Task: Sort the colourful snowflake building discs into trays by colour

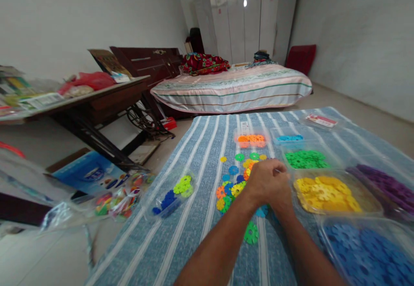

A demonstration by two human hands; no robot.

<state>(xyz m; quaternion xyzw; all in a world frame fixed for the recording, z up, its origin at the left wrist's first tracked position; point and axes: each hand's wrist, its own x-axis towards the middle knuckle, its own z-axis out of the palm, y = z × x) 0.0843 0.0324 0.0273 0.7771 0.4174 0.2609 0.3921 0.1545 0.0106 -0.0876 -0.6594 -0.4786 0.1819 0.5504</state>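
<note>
My left hand [267, 180] is curled with its back to me, over the right edge of a pile of loose coloured plastic discs [231, 184] on a blue striped cloth [200, 148]. What its fingers hold is hidden. My right hand [282, 203] lies just under and behind the left one, next to the clear tray of yellow discs [326, 191]; its fingers do not show. A single green disc [251, 233] lies between my forearms.
Clear trays hold orange [251, 139], light blue [289, 138], green [305, 158], purple [386, 184] and blue [365, 251] discs. A tray with blue and lime discs [174, 191] and a bag of mixed discs [119, 199] lie left. A table [97, 100] and a bed [233, 87] stand beyond.
</note>
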